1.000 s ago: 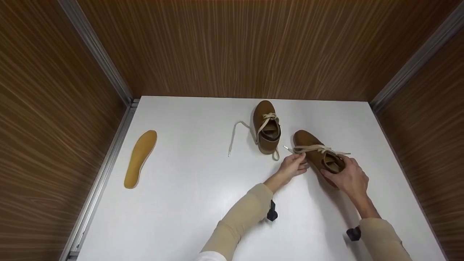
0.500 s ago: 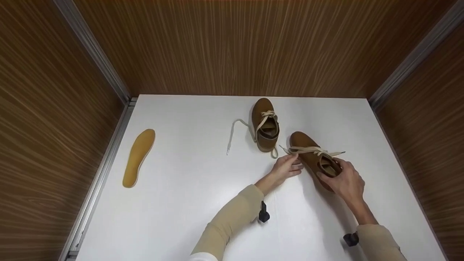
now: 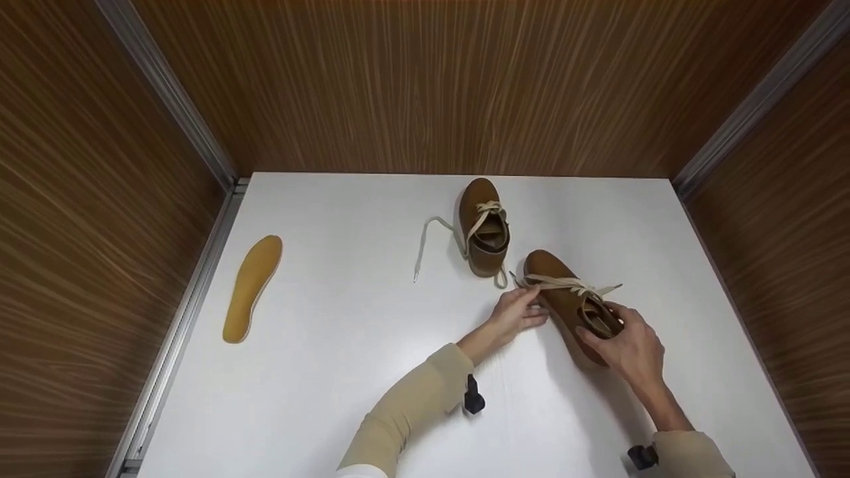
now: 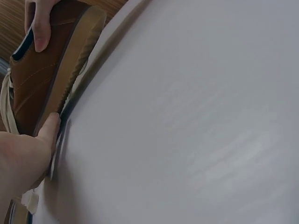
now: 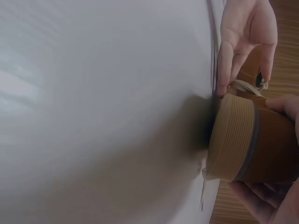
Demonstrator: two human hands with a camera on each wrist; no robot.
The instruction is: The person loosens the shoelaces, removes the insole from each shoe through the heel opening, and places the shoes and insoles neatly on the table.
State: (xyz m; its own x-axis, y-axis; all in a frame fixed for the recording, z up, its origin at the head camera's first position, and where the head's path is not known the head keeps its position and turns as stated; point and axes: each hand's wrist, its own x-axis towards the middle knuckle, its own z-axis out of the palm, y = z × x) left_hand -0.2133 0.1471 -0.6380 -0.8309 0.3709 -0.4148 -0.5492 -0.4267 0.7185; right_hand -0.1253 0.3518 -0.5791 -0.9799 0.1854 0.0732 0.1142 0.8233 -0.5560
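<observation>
My right hand grips a tan-brown shoe at its collar, thumb on the near side and fingers on the far side. Its cream lace crosses the toe, and one tip sticks out to the left. In the left wrist view the ridged sole shows with a gap of shadow under its heel. My left hand is beside the toe, fingers fairly straight; a fingertip touches the sole's edge in the left wrist view. The thumb overlaps the lace in the head view.
A matching shoe stands further back, one lace trailing left on the white table. A yellow-tan insole lies at the far left. Wood-grain panels wall the back and both sides.
The gripped shoe and my right hand have shifted slightly left and nearer to me. My left hand has moved along with the toe. The other shoe and the insole have stayed put.
</observation>
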